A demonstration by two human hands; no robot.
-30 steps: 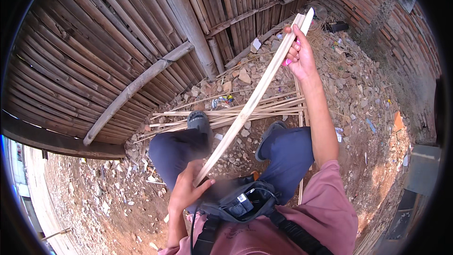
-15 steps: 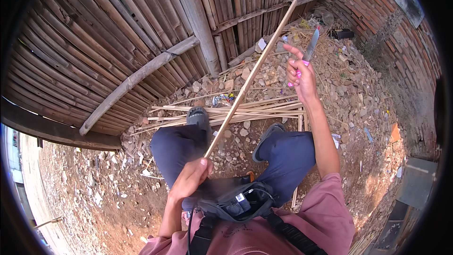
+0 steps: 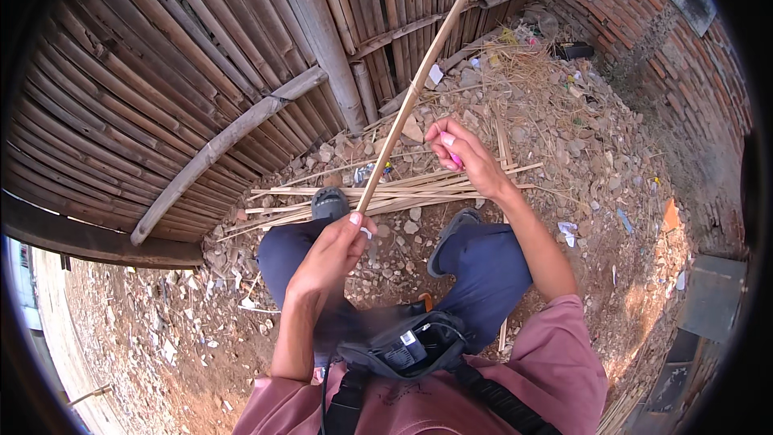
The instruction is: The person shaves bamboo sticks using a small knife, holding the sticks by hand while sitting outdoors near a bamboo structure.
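My left hand is closed around the lower end of a long, pale bamboo strip. The strip slants up and away to the right, its far tip over the slatted wall. To the right of it, my right hand is closed on the pink handle of a knife. The knife's blade cannot be made out from this angle. A small gap shows between the right fingers and the strip. Beyond my feet lies a loose pile of similar bamboo strips on the stony ground.
A bamboo-slat wall with a thick post rises ahead and left. At the far right stands a brick wall. Rubble and scraps cover the ground. A black open pouch hangs at my waist.
My right hand has come down and left toward the strip, and the knife's blade no longer shows. My left hand has risen slightly, carrying the bamboo strip upward.
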